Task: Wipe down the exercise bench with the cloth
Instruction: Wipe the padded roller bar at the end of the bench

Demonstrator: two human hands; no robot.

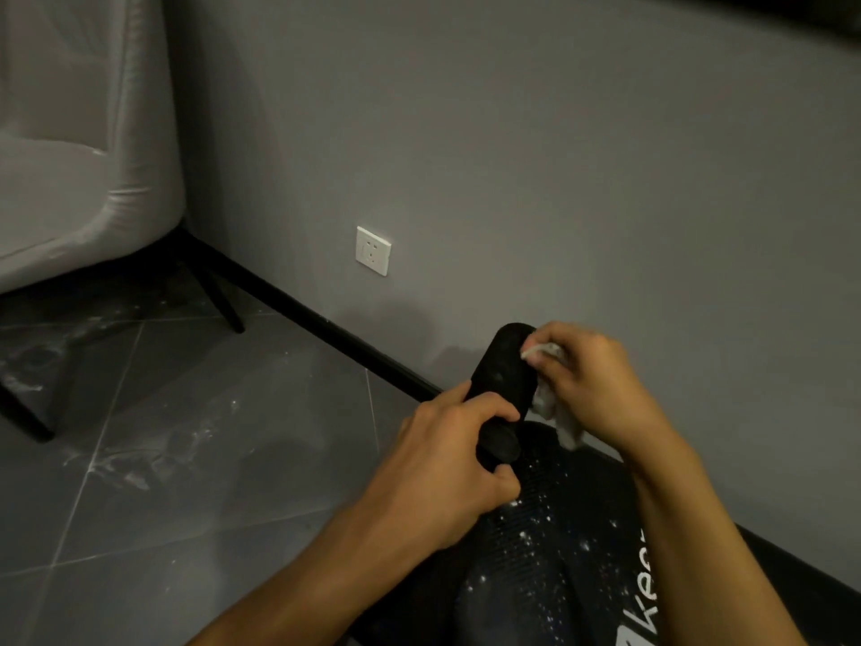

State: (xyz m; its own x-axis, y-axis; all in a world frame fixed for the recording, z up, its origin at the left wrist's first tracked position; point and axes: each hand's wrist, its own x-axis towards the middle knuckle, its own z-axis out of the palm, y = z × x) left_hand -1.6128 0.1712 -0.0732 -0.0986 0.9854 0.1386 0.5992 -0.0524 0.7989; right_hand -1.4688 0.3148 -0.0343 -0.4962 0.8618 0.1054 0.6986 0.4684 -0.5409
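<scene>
Bench (536, 552): black pad flecked with white specks, nearest, beside the wall
Left hand (447, 473): fingers curled round the black roller (501, 366) at the bench's end
Right hand (591, 384): fingers pinch the cloth (547, 403) against the roller's top
Floor (186, 459): grey tiles, white smears
Beyond: socket (372, 250) on the wall, grey chair (70, 179) far left

Your left hand (447, 473) grips the lower end of the foam roller (501, 366). At its one o'clock, your right hand (591, 384) pinches the cloth (566, 428) against the roller's top. At five o'clock lies the bench pad (536, 552), speckled white, possibly with dust.
</scene>
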